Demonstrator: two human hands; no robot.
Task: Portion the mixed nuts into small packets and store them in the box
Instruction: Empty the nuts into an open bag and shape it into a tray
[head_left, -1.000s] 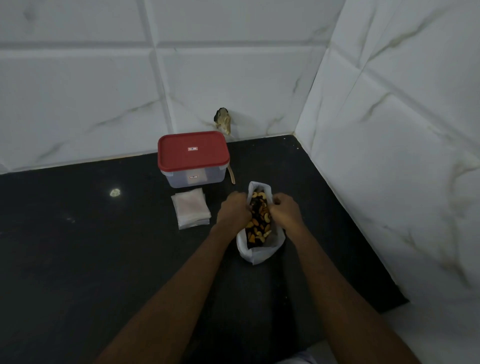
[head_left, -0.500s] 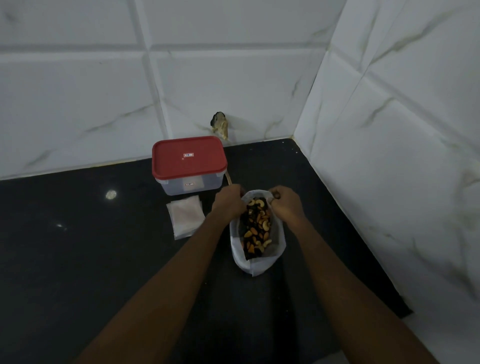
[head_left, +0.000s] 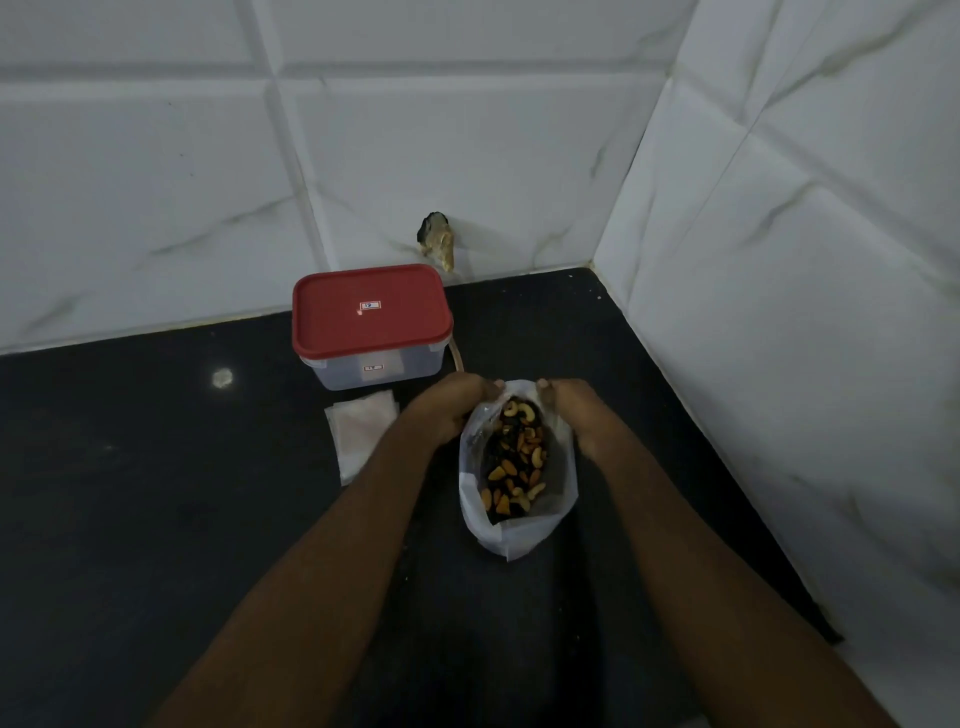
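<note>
A white plastic bag (head_left: 511, 535) lies on the black counter, its mouth held wide, with mixed nuts (head_left: 514, 462) showing inside. My left hand (head_left: 449, 410) grips the bag's left rim and my right hand (head_left: 574, 413) grips the right rim, both at the far end of the opening. A clear box with a red lid (head_left: 370, 312) stands shut just behind and left of my left hand. A stack of small clear packets (head_left: 358, 431) lies in front of the box, partly hidden by my left forearm.
The black counter (head_left: 156, 519) runs into a corner of white marble-look tiled walls, with the right wall (head_left: 779, 364) close to the bag. A broken hole (head_left: 436, 239) shows in the back wall above the box. A thin tan strip (head_left: 457, 358) pokes out beside the box.
Both hands slid from the bag's middle to its far rim and pulled the mouth wider. The view shifted slightly, so the box sits nearer my hands.
</note>
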